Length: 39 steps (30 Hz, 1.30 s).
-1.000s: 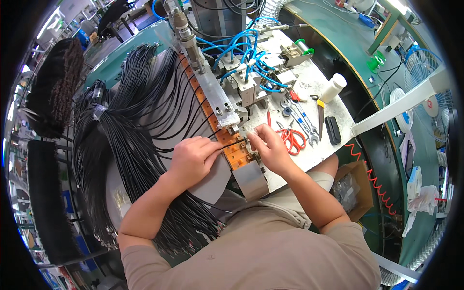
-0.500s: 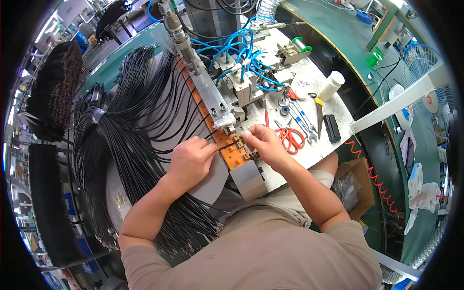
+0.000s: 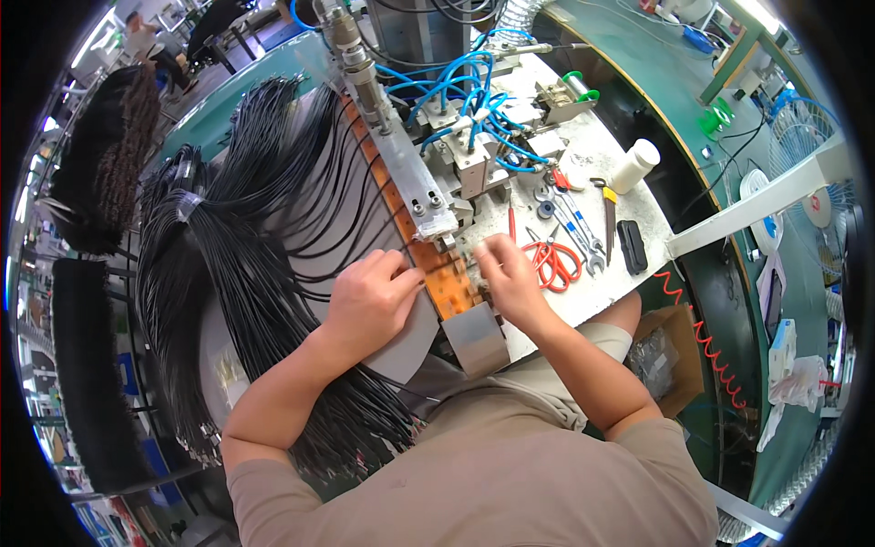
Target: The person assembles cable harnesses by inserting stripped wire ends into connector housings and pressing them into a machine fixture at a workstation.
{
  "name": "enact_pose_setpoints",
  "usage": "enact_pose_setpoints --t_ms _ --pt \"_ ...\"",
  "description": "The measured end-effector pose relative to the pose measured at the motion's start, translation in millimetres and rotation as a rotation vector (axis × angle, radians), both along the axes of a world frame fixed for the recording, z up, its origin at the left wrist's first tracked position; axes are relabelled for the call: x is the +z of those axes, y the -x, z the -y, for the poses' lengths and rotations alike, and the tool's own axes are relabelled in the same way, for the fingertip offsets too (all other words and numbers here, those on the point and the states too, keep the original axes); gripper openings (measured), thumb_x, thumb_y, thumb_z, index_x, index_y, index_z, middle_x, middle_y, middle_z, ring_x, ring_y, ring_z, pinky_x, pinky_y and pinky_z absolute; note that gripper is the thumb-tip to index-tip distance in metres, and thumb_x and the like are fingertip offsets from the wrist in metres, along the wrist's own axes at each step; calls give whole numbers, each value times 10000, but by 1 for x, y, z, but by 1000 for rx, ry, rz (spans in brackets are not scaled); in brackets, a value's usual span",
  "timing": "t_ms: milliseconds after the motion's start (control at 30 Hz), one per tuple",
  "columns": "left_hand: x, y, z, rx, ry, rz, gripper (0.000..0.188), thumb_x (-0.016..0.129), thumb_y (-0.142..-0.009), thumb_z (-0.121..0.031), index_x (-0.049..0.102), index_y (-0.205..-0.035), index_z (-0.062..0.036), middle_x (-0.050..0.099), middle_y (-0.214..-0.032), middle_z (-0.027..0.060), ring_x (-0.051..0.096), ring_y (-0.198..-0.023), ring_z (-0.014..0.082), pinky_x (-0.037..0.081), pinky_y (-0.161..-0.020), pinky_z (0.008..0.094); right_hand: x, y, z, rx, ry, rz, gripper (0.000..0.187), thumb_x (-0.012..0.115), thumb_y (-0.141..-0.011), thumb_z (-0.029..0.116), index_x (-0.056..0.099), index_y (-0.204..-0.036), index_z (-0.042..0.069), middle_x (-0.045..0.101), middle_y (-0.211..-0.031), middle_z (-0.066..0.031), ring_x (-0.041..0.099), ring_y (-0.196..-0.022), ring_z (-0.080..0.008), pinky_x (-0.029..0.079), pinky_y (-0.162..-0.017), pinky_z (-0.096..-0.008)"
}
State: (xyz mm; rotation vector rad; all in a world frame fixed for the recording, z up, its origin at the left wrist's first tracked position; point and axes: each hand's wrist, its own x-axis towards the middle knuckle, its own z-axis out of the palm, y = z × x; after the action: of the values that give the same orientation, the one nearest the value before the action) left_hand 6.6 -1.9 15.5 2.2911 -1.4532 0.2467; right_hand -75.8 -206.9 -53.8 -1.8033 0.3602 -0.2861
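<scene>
My left hand (image 3: 372,296) is at the left edge of an orange block rail (image 3: 448,285), thumb and fingertips pressed together. Whatever they pinch is hidden. Across the rail, on its right side, is my right hand (image 3: 515,284), its fingers curled in; I cannot make out what is in them. Black cables (image 3: 246,273) lie in a thick bundle on a grey board to the left, and single ones fan out to the rail farther up. Just beyond my hands, a metal press arm (image 3: 410,187) stands over the rail. A bare metal block (image 3: 476,335) sits at the rail's near end.
Right of the rail lie red-handled scissors (image 3: 554,264), wrenches (image 3: 576,223), a yellow-and-dark hand tool (image 3: 609,214) and a black case (image 3: 631,246). A white bottle (image 3: 635,164) stands behind them. Blue air tubes (image 3: 469,100) loop over the fixture. A cardboard box (image 3: 688,365) is low at right.
My hands have drawn slightly apart; the right has come off the rail to the right. The black cable that crossed the rail between them no longer shows there. The view has shifted a little.
</scene>
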Motion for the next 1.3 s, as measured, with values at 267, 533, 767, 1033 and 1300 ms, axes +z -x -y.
enact_pose_setpoints --t_ms 267,533,767,1033,1300 --pt "55 5 -22 -68 -23 -112 181 736 -759 -82 698 -935 -65 647 -901 84 635 -807 263 513 -687 356 47 41 -45 188 -168 310 133 680 -901 42 552 -923 11 549 -730 -41 510 -625 -143 422 -598 -327" --pt "54 -29 -118 -165 -481 -65 265 715 -743 -107 698 -1005 -70 676 -1014 83 663 -913 294 540 -763 369 34 32 -48 410 315 802 262 728 -753 -69 549 -911 39 525 -700 -48 447 -550 -230 332 -527 -356" --pt "35 -9 -107 -423 -416 365 249 613 -788 -121 669 -1023 -59 676 -1036 78 671 -976 219 530 -801 355 30 35 -49 408 300 837 246 729 -753 -76 563 -896 37 514 -673 -37 450 -549 -215 344 -531 -345" --pt "2 5 -76 -280 -416 261 236 615 -776 -143 661 -980 -34 645 -889 52 647 -827 174 510 -728 321 36 41 -36 430 186 750 203 729 -804 -40 572 -914 29 511 -668 -37 475 -559 -180 355 -522 -320" --pt "22 39 -16 -326 -345 163 316 655 -727 -135 649 -1028 -40 609 -796 30 604 -660 209 494 -635 307 43 34 3 100 -463 303 69 605 -973 49 544 -947 29 518 -720 39 456 -607 -25 402 -529 -205"
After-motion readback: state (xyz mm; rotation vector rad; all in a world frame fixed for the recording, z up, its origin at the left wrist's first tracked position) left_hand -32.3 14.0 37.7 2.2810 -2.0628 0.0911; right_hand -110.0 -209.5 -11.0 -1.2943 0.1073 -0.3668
